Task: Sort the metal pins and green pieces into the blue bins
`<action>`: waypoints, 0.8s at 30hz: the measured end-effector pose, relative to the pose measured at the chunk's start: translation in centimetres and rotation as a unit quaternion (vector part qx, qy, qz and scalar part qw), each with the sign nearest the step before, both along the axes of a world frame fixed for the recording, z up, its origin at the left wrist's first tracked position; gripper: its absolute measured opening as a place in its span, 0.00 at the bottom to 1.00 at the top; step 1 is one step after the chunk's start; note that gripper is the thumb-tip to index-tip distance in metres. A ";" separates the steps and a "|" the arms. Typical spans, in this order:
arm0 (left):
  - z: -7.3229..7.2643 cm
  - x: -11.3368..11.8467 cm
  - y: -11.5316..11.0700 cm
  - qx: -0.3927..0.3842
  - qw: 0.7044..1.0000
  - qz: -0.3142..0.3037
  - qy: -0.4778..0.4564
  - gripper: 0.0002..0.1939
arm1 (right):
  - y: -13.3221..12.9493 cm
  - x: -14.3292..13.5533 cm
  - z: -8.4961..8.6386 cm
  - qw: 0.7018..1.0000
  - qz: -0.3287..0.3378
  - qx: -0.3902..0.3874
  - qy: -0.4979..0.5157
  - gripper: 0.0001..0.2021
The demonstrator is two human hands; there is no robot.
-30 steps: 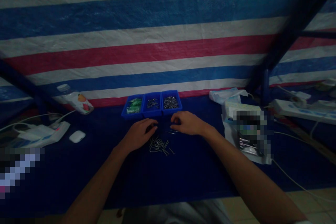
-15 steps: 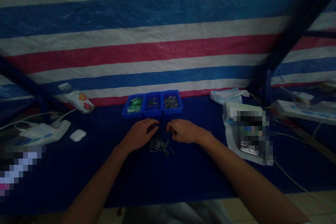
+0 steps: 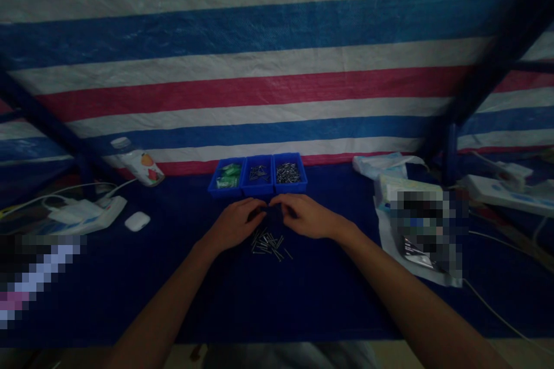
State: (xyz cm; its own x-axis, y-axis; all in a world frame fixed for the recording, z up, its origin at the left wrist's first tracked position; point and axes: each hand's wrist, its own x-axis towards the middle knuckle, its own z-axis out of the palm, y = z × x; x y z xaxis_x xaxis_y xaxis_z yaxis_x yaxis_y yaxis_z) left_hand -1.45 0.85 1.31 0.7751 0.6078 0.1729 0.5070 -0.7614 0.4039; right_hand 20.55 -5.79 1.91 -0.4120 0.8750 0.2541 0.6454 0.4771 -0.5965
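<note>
Several loose nails [image 3: 269, 242] lie in a small heap on the dark blue table [image 3: 277, 300]. My left hand [image 3: 240, 222] is curved just behind and left of the heap, fingers bent, thumb near the nails. Across from it, my right hand [image 3: 303, 214] has bent fingers reaching toward the left fingertips; the two almost meet. Whatever lies between the fingertips is too small and dark to make out. Behind the hands stand three joined blue trays: green packets in the left tray [image 3: 225, 190], some nails in the middle tray [image 3: 258, 189], many small metal pieces in the right tray [image 3: 291, 187].
A bottle [image 3: 141, 164], a white case [image 3: 137, 221] and a power strip [image 3: 108, 216] are at the left. Masks [image 3: 381, 165], a tissue pack [image 3: 409, 186] and a partly blurred pile lie right, with another power strip [image 3: 497, 191] beyond. Striped sheeting hangs behind.
My right hand's fingertips have come closer to my left hand's. The whole view has shifted slightly, so the trays and nails appear a little farther right and lower.
</note>
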 end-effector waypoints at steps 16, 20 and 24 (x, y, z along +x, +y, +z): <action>-0.2 0.0 0.1 -0.006 1.000 0.012 -0.003 0.13 | 0.3 -0.1 1.4 0.899 0.005 -0.259 0.353 0.16; 0.0 0.1 0.0 -0.014 1.000 0.021 0.000 0.13 | 0.4 0.3 1.8 0.843 -0.006 -0.277 0.462 0.15; -0.1 0.2 0.1 -0.015 1.000 0.017 -0.001 0.13 | 0.6 0.8 1.9 0.772 -0.054 -0.293 0.562 0.15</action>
State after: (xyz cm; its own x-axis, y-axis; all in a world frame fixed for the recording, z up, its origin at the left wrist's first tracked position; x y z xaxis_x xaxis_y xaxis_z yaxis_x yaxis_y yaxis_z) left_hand -1.26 0.90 1.23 0.7539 0.6384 0.1554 0.5317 -0.7317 0.4264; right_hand 21.33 -5.18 3.84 -0.1364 0.9892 -0.0538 -0.4202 -0.1069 -0.9011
